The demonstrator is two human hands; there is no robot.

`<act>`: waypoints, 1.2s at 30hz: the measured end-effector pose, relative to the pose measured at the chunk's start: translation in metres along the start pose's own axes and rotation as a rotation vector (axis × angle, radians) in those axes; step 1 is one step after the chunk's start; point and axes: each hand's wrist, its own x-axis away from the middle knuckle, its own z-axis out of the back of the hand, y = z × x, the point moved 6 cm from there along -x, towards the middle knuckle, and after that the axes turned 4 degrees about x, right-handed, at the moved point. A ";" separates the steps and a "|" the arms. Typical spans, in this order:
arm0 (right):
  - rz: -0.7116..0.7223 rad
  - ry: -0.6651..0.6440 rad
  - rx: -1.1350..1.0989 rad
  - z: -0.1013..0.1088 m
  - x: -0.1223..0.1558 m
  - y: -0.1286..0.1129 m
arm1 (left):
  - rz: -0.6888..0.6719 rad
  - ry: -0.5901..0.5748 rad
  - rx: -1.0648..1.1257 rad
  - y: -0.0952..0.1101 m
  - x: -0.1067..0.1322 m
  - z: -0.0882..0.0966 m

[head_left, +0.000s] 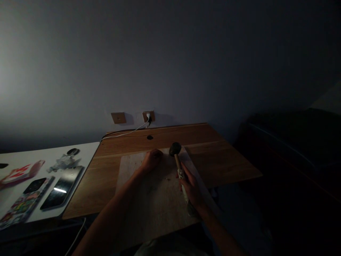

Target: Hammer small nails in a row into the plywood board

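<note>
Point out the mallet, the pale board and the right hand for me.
Mallet (pixel 180 172): head camera view, on its handle.
Pale board (pixel 157 211): head camera view, on its bare upper surface.
Right hand (pixel 192 188): head camera view, on its back.

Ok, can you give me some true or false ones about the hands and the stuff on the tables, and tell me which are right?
1. The right grip holds a mallet. True.
2. The mallet has a bright yellow head. False: the head is dark.
3. A pale board lies on the wooden table. True.
4. A dark phone lies on the white table. True.
5. The left grip is on that phone. False: the left grip is at the pale board.
6. Nothing is plugged in. False: a white plug is in a socket.
</note>
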 end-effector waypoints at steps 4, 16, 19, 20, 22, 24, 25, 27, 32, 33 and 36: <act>-0.013 0.004 0.012 0.000 0.000 0.000 | -0.016 0.007 -0.067 -0.001 -0.001 -0.001; -0.012 -0.010 0.020 -0.002 0.000 0.002 | -0.123 -0.044 -0.180 0.012 0.003 -0.008; 0.009 -0.041 0.021 -0.004 0.002 0.002 | -0.066 -0.063 -0.146 0.009 0.001 -0.008; 0.018 -0.056 0.021 -0.006 0.003 0.002 | -0.038 -0.062 -0.124 0.007 0.001 -0.008; 0.038 -0.091 0.030 -0.009 0.004 0.001 | 0.008 -0.061 -0.076 0.004 0.002 -0.008; 0.054 -0.132 0.052 -0.013 0.005 0.001 | 0.023 -0.053 -0.054 0.002 0.002 -0.008; 0.057 -0.147 0.061 -0.015 0.006 0.001 | 0.020 -0.045 -0.057 0.001 0.002 -0.008; 0.058 -0.165 0.071 -0.016 0.005 0.003 | 0.002 -0.020 -0.068 0.002 0.002 -0.007; 0.038 -0.166 0.083 -0.016 0.004 0.010 | 0.009 -0.002 -0.099 -0.001 0.001 -0.006; 0.034 -0.165 0.081 -0.017 0.004 0.010 | 0.016 -0.005 -0.104 -0.001 0.001 -0.006; 0.025 -0.158 0.072 -0.018 0.004 0.007 | 0.030 -0.018 -0.063 -0.001 0.001 -0.006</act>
